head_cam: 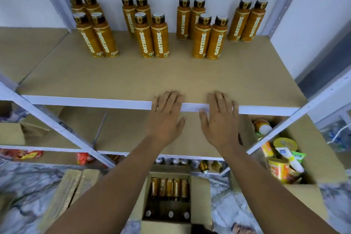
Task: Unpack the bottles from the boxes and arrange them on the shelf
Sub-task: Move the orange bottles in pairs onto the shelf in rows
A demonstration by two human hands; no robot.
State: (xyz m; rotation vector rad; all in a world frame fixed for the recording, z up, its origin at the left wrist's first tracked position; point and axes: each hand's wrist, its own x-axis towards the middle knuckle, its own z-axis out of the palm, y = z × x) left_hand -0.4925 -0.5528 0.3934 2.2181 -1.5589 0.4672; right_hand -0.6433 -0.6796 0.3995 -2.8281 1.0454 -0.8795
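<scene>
Orange-brown plastic bottles with black caps: fourteen upright at the back of the board, in clusters of four, four, four, two; well apart from all fingertips
Brown fibreboard shelf: white metal front rail along the near edge, both hands across it near the middle
Left hand: palm down, fingers straight and a little spread, tips just past the rail over the board; holds nothing; contact blurred, cannot tell
Right hand: same pose, just beside the left hand, not touching it; holds nothing
Open brown cardboard box: on the marbled floor, below and between the forearms
Boxed bottles: same orange-brown kind, five side by side at the far end, pale caps showing at the near end; far below the fingers
Second open cardboard box: low right, holds mixed tins and packets
Flattened cardboard: on the floor left of the open box
</scene>
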